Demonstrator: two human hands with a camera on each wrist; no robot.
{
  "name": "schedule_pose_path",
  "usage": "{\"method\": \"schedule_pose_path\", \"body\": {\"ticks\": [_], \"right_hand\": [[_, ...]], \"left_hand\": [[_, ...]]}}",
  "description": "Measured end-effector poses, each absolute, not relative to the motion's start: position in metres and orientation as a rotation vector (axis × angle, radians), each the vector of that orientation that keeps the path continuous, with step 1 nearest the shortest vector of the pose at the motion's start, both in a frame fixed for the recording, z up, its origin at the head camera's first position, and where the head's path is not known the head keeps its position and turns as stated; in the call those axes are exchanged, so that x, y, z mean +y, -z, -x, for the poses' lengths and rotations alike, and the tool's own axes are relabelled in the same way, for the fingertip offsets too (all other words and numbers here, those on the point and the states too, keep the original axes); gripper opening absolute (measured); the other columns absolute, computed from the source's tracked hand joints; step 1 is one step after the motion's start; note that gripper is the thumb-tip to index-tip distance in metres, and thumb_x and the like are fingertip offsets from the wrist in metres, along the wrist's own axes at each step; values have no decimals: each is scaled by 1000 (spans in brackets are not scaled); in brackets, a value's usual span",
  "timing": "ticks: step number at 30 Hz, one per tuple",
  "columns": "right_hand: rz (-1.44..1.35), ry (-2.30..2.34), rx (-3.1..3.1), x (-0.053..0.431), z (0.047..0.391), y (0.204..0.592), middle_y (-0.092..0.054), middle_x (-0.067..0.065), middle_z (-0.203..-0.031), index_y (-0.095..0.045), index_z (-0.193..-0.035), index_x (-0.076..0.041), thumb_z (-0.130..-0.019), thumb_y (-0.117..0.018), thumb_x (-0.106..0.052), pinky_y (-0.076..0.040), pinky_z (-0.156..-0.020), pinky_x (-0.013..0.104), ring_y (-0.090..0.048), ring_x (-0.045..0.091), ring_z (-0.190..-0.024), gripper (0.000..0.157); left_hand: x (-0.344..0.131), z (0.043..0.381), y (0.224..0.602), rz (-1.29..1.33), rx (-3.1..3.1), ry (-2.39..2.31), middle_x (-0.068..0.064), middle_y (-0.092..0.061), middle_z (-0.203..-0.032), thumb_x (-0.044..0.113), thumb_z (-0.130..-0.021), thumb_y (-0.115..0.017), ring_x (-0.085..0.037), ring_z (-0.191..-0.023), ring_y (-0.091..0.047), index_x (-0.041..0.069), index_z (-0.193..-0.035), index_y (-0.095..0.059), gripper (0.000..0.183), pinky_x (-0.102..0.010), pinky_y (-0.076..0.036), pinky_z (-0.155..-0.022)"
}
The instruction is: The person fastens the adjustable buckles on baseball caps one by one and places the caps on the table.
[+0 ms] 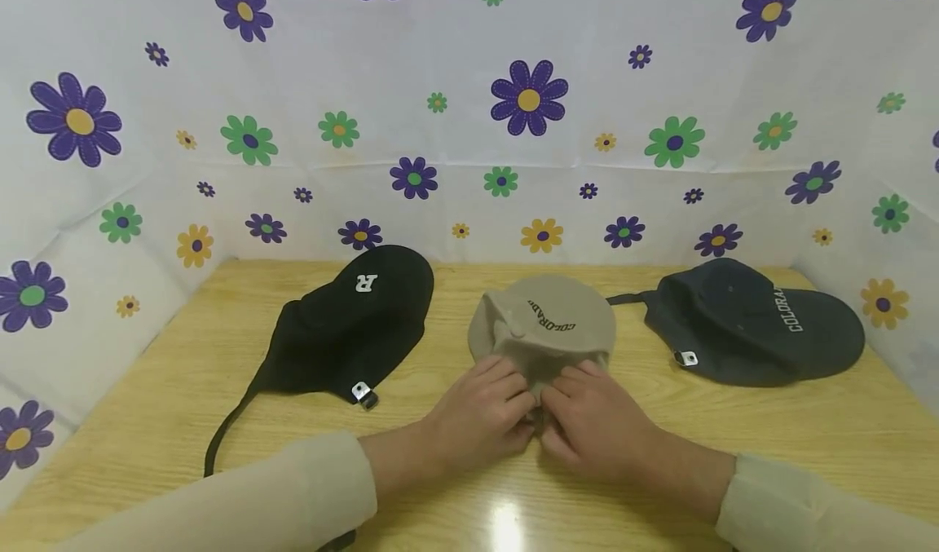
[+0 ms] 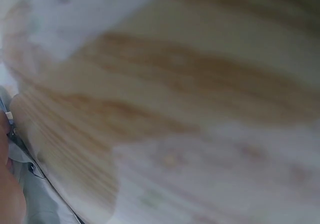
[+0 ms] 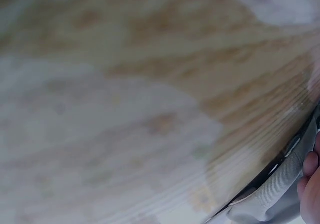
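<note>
A beige baseball cap (image 1: 557, 291) with dark "COLORADO" lettering lies at the middle of the table, its brim toward the back wall. At its near edge my left hand (image 1: 487, 409) and right hand (image 1: 594, 417) grip the cap's back from either side, fingers curled and knuckles close together. What lies between the fingertips is hidden in the head view. Pale cap fabric (image 2: 42, 199) with a dark edge shows beside my left hand in the left wrist view. In the right wrist view, my right fingers (image 3: 311, 166) press against the cap's fabric (image 3: 270, 194).
A black cap (image 1: 345, 324) with a white "R" lies to the left, its strap (image 1: 235, 421) trailing forward and a metal buckle (image 1: 361, 391) at its edge. To the right is a dark navy cap (image 1: 734, 332) with a buckle (image 1: 686, 359). A flower-printed cloth (image 1: 469, 136) surrounds the wooden table (image 1: 147, 438).
</note>
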State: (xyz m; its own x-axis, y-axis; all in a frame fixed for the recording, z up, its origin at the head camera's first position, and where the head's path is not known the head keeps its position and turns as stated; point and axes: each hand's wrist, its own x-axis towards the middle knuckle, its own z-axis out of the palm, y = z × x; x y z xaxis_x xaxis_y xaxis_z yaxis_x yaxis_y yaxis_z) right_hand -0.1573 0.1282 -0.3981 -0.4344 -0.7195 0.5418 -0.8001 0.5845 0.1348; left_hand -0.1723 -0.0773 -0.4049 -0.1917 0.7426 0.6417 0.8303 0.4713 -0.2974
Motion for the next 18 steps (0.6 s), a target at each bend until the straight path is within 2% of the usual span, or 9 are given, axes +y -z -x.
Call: {"method": "schedule_pose_path", "body": {"ticks": [6, 18], "right_hand": [[-1206, -203, -2258, 128, 157, 397, -41, -11, -64, -44, -71, -19, -76, -58, -23, -32, -63, 26, -37, 10, -63, 15], [-1195, -203, -2234, 127, 158, 397, -43, -10, -64, -46, -71, -19, -76, -57, -23, -32, -63, 26, -38, 11, -63, 13]], "left_hand": [[-78, 172, 404, 1317, -1995, 165, 5, -57, -77, 23, -75, -77, -13, -76, -53, 15, -78, -65, 14, -28, -44, -73], [-80, 172, 405, 1323, -2027, 210, 5, -55, -77, 21, -75, -78, -11, -72, -50, 13, -81, -66, 16, -24, -43, -64]]}}
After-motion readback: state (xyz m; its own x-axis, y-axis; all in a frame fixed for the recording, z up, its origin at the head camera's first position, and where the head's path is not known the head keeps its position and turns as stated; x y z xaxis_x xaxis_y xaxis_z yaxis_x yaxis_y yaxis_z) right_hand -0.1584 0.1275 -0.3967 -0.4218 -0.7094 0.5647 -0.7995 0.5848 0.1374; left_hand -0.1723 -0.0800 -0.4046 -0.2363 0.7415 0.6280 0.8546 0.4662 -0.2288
